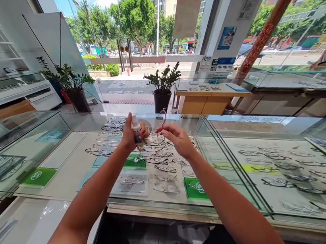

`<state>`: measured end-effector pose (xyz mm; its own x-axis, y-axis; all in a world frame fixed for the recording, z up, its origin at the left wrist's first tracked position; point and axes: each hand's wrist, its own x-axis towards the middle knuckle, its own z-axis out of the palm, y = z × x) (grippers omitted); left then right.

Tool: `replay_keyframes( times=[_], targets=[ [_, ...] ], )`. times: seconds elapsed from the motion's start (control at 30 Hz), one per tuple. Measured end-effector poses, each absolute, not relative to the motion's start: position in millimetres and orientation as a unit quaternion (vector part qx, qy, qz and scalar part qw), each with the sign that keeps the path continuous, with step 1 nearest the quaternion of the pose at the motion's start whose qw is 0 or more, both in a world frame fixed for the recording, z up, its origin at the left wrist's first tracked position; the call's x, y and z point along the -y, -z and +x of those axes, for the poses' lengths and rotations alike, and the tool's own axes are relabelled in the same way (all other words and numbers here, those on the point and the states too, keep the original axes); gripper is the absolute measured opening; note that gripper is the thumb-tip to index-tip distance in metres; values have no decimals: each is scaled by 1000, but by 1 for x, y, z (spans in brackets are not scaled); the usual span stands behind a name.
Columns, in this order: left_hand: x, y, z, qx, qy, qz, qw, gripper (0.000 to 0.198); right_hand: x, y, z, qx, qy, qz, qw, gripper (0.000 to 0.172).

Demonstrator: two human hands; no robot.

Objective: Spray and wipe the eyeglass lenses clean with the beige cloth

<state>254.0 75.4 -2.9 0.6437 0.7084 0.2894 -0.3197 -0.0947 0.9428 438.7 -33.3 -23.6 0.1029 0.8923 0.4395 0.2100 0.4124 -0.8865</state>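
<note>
My left hand [129, 134] is wrapped round a small clear spray bottle [136, 126] with a white top, held upright above the glass counter. Something pale, perhaps a cloth, shows below those fingers, too small to name. To the right, my right hand [177, 135] pinches a thin-framed pair of glasses [162, 119] by one part, with the frame raised above the counter. Both hands are over rows of eyeglasses [164, 167] lying in the display case. Most of the held frame's lenses cannot be made out clearly.
The glass display counter [122, 201] spans in front of me, with green cards [39, 176] inside it. More eyeglasses [279, 182] lie in the case at right. Potted plants [162, 84] stand by the window, and a wooden display table [207, 96] is beyond the counter.
</note>
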Motion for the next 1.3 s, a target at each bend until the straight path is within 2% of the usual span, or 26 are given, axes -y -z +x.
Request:
replay_keyframes(
  times=[0.17,0.33,0.43,0.83,1.07,1.3],
  targets=[
    [-75,8,255,-168,-392,653,626,94,38,24,428,608,-322,-441,576,26],
    [-75,18,257,-239,-413,715,511,92,41,21,421,600,-378,-408,576,25],
    [-75,20,257,-247,-417,727,486,92,42,20,419,605,-391,-403,565,26],
    [-74,22,258,-239,-427,705,513,86,44,22,416,611,-419,-374,558,23],
    [-74,19,258,-233,-426,720,496,91,41,25,417,602,-430,-370,562,26],
    [-68,18,256,-208,-387,746,499,87,37,23,426,502,-450,-381,632,28]
  ],
)
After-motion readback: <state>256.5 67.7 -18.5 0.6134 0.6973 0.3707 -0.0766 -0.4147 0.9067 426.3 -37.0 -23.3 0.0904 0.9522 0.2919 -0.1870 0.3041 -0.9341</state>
